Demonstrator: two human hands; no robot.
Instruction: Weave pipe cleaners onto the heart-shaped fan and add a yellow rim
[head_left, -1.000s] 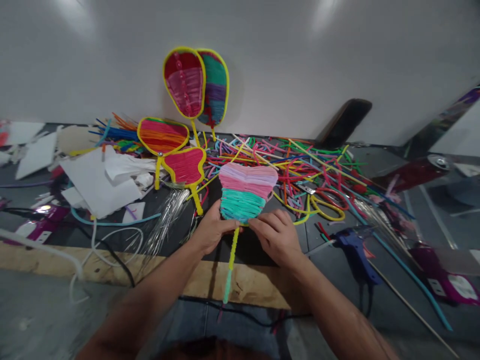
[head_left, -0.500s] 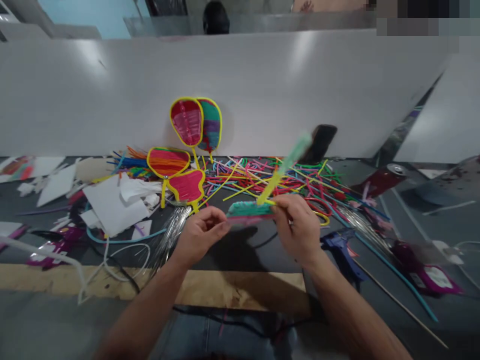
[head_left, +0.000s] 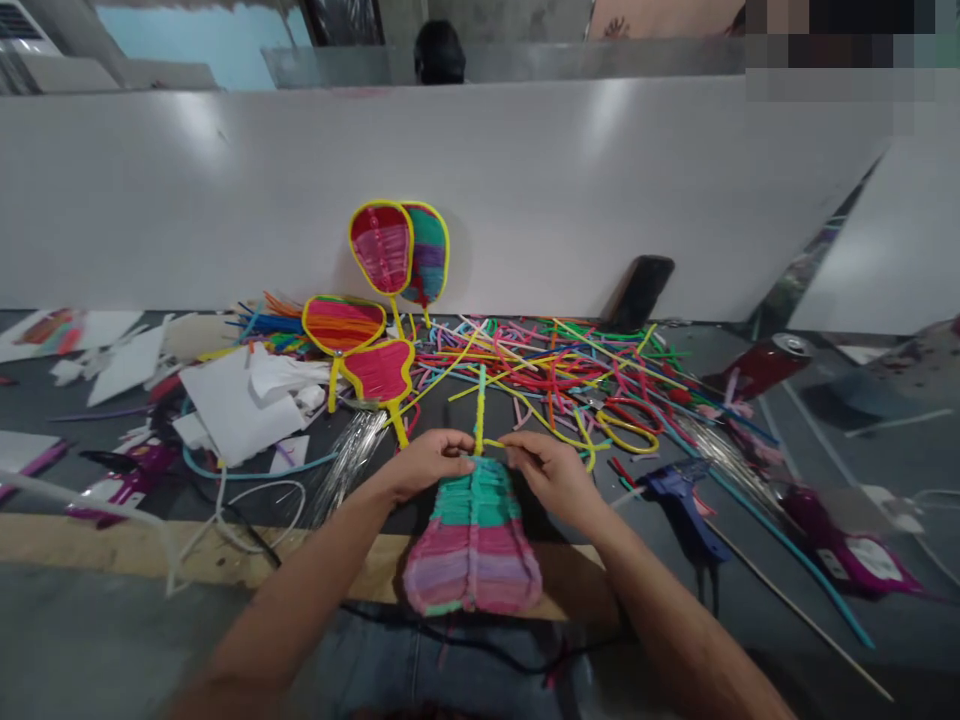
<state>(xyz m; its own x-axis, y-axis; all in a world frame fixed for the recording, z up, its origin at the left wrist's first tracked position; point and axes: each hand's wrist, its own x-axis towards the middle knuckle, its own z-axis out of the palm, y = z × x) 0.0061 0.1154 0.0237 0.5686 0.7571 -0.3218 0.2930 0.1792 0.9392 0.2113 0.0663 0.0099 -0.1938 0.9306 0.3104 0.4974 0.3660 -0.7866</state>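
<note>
A fan made of pipe cleaners (head_left: 474,540) hangs head-down near the table's front edge, banded in teal, pink and lilac. Its handle (head_left: 481,400), wrapped in yellow with a teal tip, points away from me. My left hand (head_left: 435,462) is closed, pinching the fan where the handle meets the teal part. A short yellow pipe cleaner (head_left: 493,442) runs sideways from the handle into the closed fingers of my right hand (head_left: 551,475). Several yellow-rimmed fans, among them a red one (head_left: 381,245) and a pink one (head_left: 379,370), stand or lie beyond my left hand.
Loose coloured pipe cleaners (head_left: 525,350) are heaped along the white partition (head_left: 510,200). To the right are scissors (head_left: 630,425), a blue glue gun (head_left: 690,510), a red can (head_left: 765,365) and a leaning phone (head_left: 641,290). White paper scraps (head_left: 236,405) lie left.
The fan has turned from edge-on to showing its broad face, its wide end now toward me. Both hands have come closer together, and my right hand now pinches the yellow pipe cleaner.
</note>
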